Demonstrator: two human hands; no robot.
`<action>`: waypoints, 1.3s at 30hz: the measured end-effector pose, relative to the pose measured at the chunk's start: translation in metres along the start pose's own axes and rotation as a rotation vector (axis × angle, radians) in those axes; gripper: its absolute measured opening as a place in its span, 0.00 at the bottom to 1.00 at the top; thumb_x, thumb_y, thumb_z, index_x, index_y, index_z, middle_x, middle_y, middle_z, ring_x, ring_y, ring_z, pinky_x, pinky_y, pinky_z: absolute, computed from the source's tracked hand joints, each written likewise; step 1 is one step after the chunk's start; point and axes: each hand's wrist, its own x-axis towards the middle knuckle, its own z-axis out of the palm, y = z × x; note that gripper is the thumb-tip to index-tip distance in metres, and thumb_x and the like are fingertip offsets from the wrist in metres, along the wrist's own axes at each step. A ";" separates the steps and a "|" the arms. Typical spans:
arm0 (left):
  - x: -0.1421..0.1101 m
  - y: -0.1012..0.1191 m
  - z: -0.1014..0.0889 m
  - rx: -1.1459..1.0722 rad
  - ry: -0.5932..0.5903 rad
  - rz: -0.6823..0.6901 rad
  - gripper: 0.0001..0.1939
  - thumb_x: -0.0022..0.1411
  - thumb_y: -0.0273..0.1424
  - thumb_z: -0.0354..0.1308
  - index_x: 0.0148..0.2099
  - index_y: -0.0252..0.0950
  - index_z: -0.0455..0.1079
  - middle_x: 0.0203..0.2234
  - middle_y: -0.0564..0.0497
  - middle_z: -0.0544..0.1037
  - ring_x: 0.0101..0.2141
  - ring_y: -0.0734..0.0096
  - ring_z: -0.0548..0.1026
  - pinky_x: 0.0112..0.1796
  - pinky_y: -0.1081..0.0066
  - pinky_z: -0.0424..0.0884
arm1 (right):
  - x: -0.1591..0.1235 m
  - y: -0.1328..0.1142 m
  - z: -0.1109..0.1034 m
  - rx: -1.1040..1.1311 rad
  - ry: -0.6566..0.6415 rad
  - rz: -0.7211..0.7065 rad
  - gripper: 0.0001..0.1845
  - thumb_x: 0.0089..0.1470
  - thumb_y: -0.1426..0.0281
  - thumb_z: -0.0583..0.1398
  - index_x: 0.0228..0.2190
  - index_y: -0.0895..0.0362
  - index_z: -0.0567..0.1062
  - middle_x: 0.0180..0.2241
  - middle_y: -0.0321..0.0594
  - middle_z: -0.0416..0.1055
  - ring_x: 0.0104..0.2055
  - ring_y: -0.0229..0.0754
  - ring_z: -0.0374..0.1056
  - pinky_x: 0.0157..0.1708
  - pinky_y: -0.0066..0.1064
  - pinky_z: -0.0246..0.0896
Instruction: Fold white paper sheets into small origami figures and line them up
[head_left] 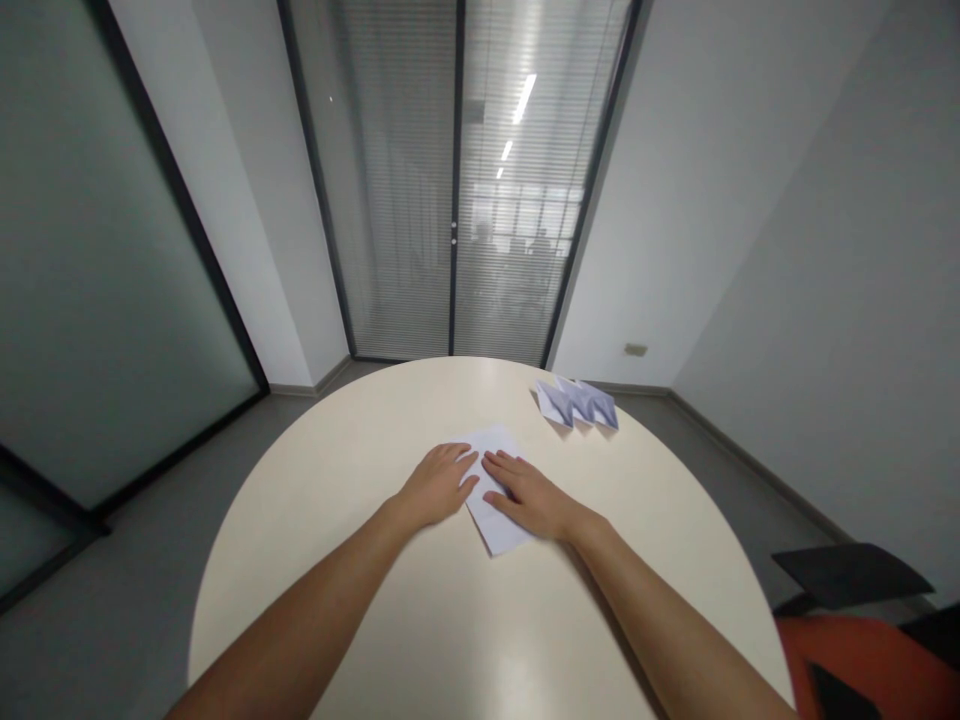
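Observation:
A white sheet of paper (501, 530) lies at a slant on the round table, under both my hands. My left hand (439, 480) rests at its left edge, palm down, with fingers stretched out over the paper. From the other side my right hand (529, 493) lies flat on the sheet, its fingers pointing up and left and its thumb spread. The fingertips of the two hands are close but apart. Part of the paper is hidden beneath the hands, and I cannot tell whether it is folded there.
Several folded white papers (576, 404) stand in an overlapping row at the table's far right. The round cream table (315, 500) has a curved edge all around. An orange and black chair (862, 660) is at the lower right. Behind are glass panels with blinds (397, 200).

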 end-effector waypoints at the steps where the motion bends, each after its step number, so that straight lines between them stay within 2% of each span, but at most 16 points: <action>1: 0.000 -0.001 0.002 0.007 -0.018 -0.016 0.24 0.72 0.38 0.45 0.64 0.33 0.64 0.64 0.40 0.66 0.64 0.55 0.62 0.63 0.56 0.56 | -0.002 0.003 0.000 -0.022 -0.019 0.047 0.36 0.66 0.52 0.50 0.67 0.61 0.58 0.68 0.53 0.52 0.71 0.57 0.46 0.68 0.54 0.43; 4: -0.001 0.000 0.004 0.037 -0.049 -0.097 0.26 0.73 0.40 0.44 0.67 0.34 0.61 0.66 0.40 0.62 0.66 0.53 0.59 0.64 0.51 0.53 | -0.005 0.014 -0.004 -0.090 -0.010 0.180 0.34 0.67 0.53 0.49 0.67 0.58 0.58 0.69 0.51 0.50 0.71 0.59 0.43 0.67 0.59 0.40; 7: -0.004 0.006 0.001 0.094 -0.021 -0.164 0.24 0.72 0.39 0.46 0.65 0.35 0.63 0.64 0.38 0.65 0.64 0.52 0.62 0.63 0.49 0.53 | -0.006 0.020 -0.011 -0.175 0.065 0.254 0.29 0.67 0.58 0.50 0.64 0.58 0.64 0.68 0.51 0.53 0.71 0.61 0.42 0.66 0.62 0.38; 11: -0.006 0.008 -0.003 0.145 0.046 -0.181 0.24 0.71 0.40 0.48 0.63 0.36 0.66 0.60 0.37 0.70 0.59 0.49 0.68 0.61 0.49 0.56 | -0.002 0.012 -0.016 -0.125 0.137 0.147 0.27 0.68 0.60 0.49 0.62 0.58 0.67 0.67 0.51 0.57 0.71 0.56 0.46 0.67 0.55 0.40; 14: -0.004 0.003 -0.001 0.111 0.050 -0.146 0.25 0.71 0.38 0.47 0.64 0.34 0.65 0.63 0.37 0.66 0.62 0.49 0.64 0.62 0.51 0.56 | 0.000 0.003 -0.013 -0.004 0.062 0.029 0.30 0.69 0.55 0.47 0.64 0.56 0.65 0.67 0.49 0.57 0.70 0.52 0.49 0.68 0.51 0.43; 16: -0.002 -0.002 0.002 0.056 0.006 -0.107 0.25 0.71 0.36 0.45 0.66 0.32 0.63 0.66 0.38 0.61 0.66 0.53 0.58 0.64 0.54 0.54 | -0.001 0.000 -0.010 0.027 -0.021 0.004 0.32 0.68 0.51 0.46 0.65 0.55 0.63 0.68 0.49 0.55 0.71 0.52 0.48 0.68 0.52 0.41; 20: 0.002 -0.008 0.006 -0.013 -0.059 -0.100 0.27 0.72 0.36 0.43 0.68 0.32 0.58 0.68 0.41 0.59 0.68 0.59 0.56 0.65 0.58 0.53 | -0.004 0.005 -0.007 0.003 -0.079 0.051 0.36 0.66 0.49 0.48 0.67 0.54 0.58 0.70 0.49 0.49 0.72 0.55 0.42 0.68 0.57 0.36; 24: 0.002 -0.007 0.006 0.047 -0.035 -0.194 0.27 0.72 0.38 0.44 0.67 0.28 0.60 0.66 0.37 0.61 0.67 0.54 0.58 0.64 0.56 0.55 | -0.006 0.014 -0.009 -0.028 -0.060 0.107 0.35 0.67 0.51 0.48 0.67 0.54 0.57 0.70 0.49 0.49 0.72 0.56 0.41 0.68 0.57 0.35; 28: 0.003 -0.008 0.003 0.093 0.016 -0.266 0.24 0.70 0.31 0.44 0.64 0.28 0.62 0.64 0.36 0.65 0.64 0.55 0.63 0.62 0.57 0.61 | -0.005 0.018 -0.012 -0.060 -0.046 0.144 0.31 0.68 0.54 0.47 0.66 0.54 0.60 0.69 0.49 0.51 0.72 0.57 0.43 0.67 0.60 0.35; 30: 0.003 -0.009 0.001 0.089 0.061 -0.246 0.24 0.69 0.28 0.45 0.64 0.30 0.63 0.64 0.37 0.65 0.64 0.57 0.63 0.62 0.58 0.61 | -0.005 0.019 -0.013 -0.069 -0.036 0.142 0.30 0.68 0.55 0.47 0.65 0.53 0.62 0.69 0.48 0.52 0.71 0.58 0.44 0.66 0.62 0.36; 32: 0.002 -0.009 0.000 0.054 0.085 -0.168 0.25 0.69 0.30 0.46 0.66 0.30 0.61 0.66 0.39 0.63 0.66 0.58 0.60 0.64 0.58 0.57 | -0.005 0.020 -0.013 -0.079 -0.011 0.125 0.28 0.68 0.56 0.47 0.64 0.52 0.64 0.68 0.48 0.55 0.71 0.58 0.45 0.65 0.63 0.38; 34: 0.000 -0.009 0.001 -0.005 0.056 -0.095 0.27 0.70 0.36 0.47 0.68 0.32 0.58 0.68 0.41 0.58 0.68 0.57 0.55 0.65 0.58 0.54 | -0.005 0.021 -0.012 -0.089 0.024 0.111 0.26 0.69 0.58 0.47 0.62 0.52 0.67 0.67 0.48 0.58 0.70 0.57 0.47 0.65 0.62 0.40; 37: -0.002 -0.007 0.006 -0.064 -0.041 -0.102 0.29 0.71 0.42 0.45 0.69 0.35 0.57 0.69 0.42 0.56 0.68 0.52 0.53 0.65 0.53 0.52 | -0.003 0.022 -0.012 -0.096 0.081 0.096 0.24 0.68 0.60 0.48 0.59 0.51 0.71 0.64 0.48 0.63 0.69 0.56 0.52 0.65 0.60 0.44; 39: -0.003 -0.006 0.008 -0.068 -0.059 -0.117 0.29 0.71 0.44 0.45 0.69 0.36 0.58 0.69 0.42 0.56 0.68 0.51 0.53 0.65 0.51 0.52 | -0.002 0.019 -0.012 -0.077 0.104 0.056 0.23 0.68 0.61 0.49 0.58 0.52 0.73 0.63 0.48 0.65 0.68 0.55 0.54 0.65 0.57 0.47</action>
